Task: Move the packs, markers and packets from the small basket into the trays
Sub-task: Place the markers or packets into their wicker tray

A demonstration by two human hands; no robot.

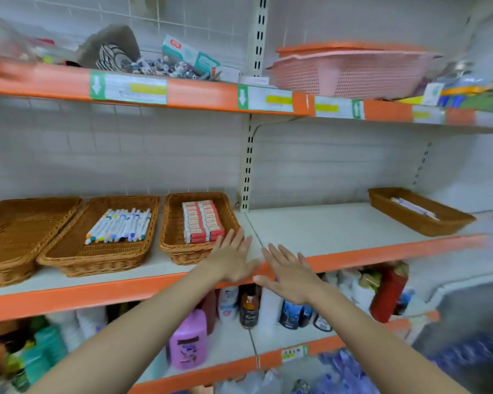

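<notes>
An empty wicker tray (26, 231) sits far left, then the markers (118, 225) in a second tray and the red packs (201, 220) in a third. A careless reach could likely nudge that near tray off the shelf edge. Left hand (231, 258) and right hand (289, 270) hover spread, empty.

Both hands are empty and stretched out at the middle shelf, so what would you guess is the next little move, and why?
Probably a reach toward whatever still needs sorting. The left hand and right hand are open and hold nothing. The markers and red packs already lie in wicker trays, while the leftmost tray looks bare. The small basket cannot be picked out for certain, so the direction is unclear.
</notes>
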